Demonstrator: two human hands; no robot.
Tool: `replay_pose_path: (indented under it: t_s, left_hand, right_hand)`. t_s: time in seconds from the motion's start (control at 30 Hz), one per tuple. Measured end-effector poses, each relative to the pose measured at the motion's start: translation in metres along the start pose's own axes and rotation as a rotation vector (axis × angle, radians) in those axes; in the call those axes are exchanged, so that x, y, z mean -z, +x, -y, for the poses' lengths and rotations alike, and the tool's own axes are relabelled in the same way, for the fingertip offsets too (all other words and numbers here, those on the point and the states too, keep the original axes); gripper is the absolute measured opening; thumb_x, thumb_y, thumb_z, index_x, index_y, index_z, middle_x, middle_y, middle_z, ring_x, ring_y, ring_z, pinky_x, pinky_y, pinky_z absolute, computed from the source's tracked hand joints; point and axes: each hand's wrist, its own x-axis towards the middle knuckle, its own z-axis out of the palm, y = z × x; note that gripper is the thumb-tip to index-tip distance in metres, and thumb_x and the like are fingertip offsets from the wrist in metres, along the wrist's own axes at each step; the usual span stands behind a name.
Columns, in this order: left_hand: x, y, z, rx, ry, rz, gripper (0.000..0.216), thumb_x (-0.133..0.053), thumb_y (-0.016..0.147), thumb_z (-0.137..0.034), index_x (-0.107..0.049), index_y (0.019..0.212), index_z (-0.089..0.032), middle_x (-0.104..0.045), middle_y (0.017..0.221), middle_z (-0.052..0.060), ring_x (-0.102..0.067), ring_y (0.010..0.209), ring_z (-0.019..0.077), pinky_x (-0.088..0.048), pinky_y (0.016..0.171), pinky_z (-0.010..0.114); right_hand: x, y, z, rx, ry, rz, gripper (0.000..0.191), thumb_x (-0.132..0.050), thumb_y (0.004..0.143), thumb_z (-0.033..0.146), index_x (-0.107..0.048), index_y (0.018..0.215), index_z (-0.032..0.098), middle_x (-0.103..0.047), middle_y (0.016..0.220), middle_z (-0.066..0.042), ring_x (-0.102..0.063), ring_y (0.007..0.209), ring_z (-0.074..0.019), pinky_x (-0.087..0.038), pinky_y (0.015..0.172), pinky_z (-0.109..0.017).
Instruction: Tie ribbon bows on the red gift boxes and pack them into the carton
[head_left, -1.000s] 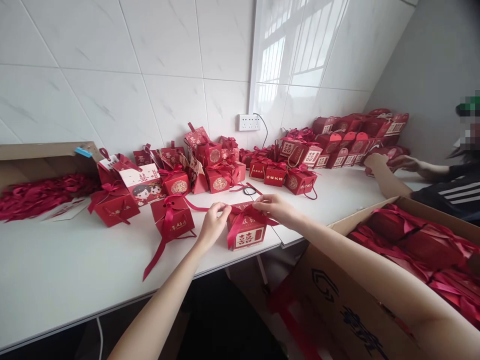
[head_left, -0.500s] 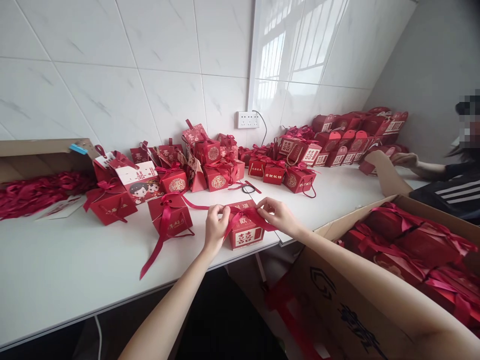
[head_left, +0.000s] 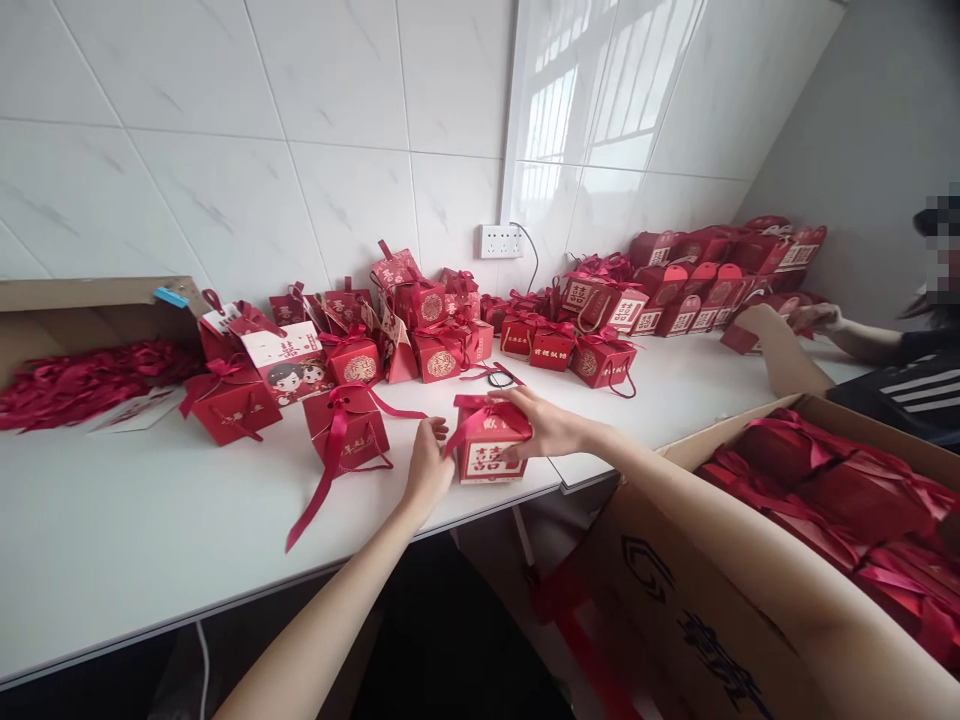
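A red gift box with a white double-happiness panel and a ribbon bow on top stands near the table's front edge. My right hand is wrapped over its top right side, gripping it. Beside the box's left side is my left hand, fingers loosely curled and apart, with nothing visible in them. A ribbon tail hangs close to its thumb. Further left, a second red box carries a long untied ribbon that trails over the tabletop.
Several finished-looking red boxes line the wall. An open carton of bowed boxes stands at right, below the table. At left lies a carton of ribbons. A co-worker's hand handles a box at far right.
Both hands have let go of the bow's loops. My right hand has moved onto the box and gripped it; my left hand has dropped slightly away. The box appears turned a little.
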Motion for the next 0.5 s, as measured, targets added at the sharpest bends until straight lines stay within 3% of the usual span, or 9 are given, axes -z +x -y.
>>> replay_pose_path:
  t_s: [0.1,0.2,0.33,0.43,0.5]
  left_hand:
    - [-0.001,-0.005,0.001,-0.031,0.07,0.026,0.035,-0.046,0.066,-0.006,-0.044,0.098,-0.019,-0.055,0.097,0.008,-0.056,0.098,0.0219,-0.046,0.085,0.039]
    - [-0.001,-0.005,0.002,-0.061,0.119,0.053,0.037,-0.045,0.064,-0.005,-0.045,0.098,-0.02,-0.055,0.095,0.007,-0.056,0.098,0.0231,-0.045,0.086,0.042]
    - [-0.002,-0.002,0.002,-0.087,0.146,0.078,0.032,-0.046,0.064,-0.009,-0.047,0.094,-0.02,-0.056,0.093,0.008,-0.056,0.097,0.0262,-0.044,0.088,0.047]
    - [-0.001,0.0,0.004,-0.123,0.214,0.109,0.029,-0.046,0.066,-0.014,-0.047,0.094,-0.02,-0.058,0.094,0.009,-0.056,0.098,0.028,-0.044,0.089,0.048]
    - [0.0,0.001,0.005,-0.156,0.286,0.132,0.027,-0.044,0.068,-0.018,-0.047,0.095,-0.019,-0.059,0.096,0.01,-0.056,0.097,0.0284,-0.045,0.089,0.048]
  right_hand:
    - [0.006,-0.011,-0.008,-0.14,0.413,-0.091,0.072,-0.066,0.07,0.045,-0.035,0.131,0.023,-0.054,0.121,-0.012,-0.055,0.108,-0.0262,-0.046,0.09,-0.044]
    - [0.013,-0.035,-0.012,-0.281,0.734,-0.157,0.057,-0.039,0.083,0.058,-0.041,0.124,0.02,-0.06,0.112,-0.012,-0.059,0.103,-0.0244,-0.049,0.085,-0.04]
    - [0.018,-0.07,-0.009,-0.425,0.867,-0.258,0.067,-0.011,0.083,0.067,-0.048,0.114,0.021,-0.062,0.107,-0.013,-0.061,0.098,-0.0242,-0.051,0.076,-0.04]
    - [0.02,-0.096,-0.005,-0.459,0.899,-0.331,0.067,-0.01,0.083,0.068,-0.048,0.113,0.023,-0.062,0.108,-0.012,-0.061,0.097,-0.0255,-0.051,0.076,-0.042]
    - [0.026,-0.116,-0.003,-0.476,0.776,-0.435,0.067,-0.013,0.082,0.069,-0.049,0.113,0.022,-0.062,0.105,-0.013,-0.061,0.097,-0.0276,-0.052,0.076,-0.044]
